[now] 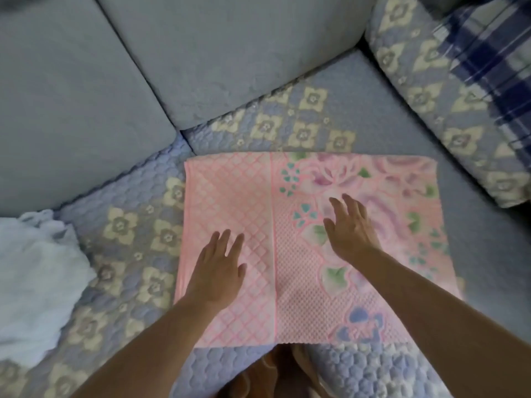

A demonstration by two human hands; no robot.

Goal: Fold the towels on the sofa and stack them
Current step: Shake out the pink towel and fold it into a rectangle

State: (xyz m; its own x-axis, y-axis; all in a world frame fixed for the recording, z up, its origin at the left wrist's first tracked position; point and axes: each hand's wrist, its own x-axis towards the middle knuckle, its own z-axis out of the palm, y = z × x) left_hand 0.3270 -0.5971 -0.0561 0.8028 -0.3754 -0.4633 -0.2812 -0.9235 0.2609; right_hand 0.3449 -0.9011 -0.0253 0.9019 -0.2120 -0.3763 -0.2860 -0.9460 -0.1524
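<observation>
Both hands — left hand (219,267), right hand (349,226) — press (fingers straight) pink towel (301,282).

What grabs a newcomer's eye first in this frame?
The pink floral towel, spread flat at centre on the quilted sofa cover, stands out first. The left hand and right hand lie on it with straight fingers. A crumpled white towel sits at the left edge, and a blue plaid cloth lies top right.

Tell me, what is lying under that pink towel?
The pink towel lies flat on the quilted sofa cover, which shows all round it. Anything directly beneath is covered. Both hands rest on top.
</observation>
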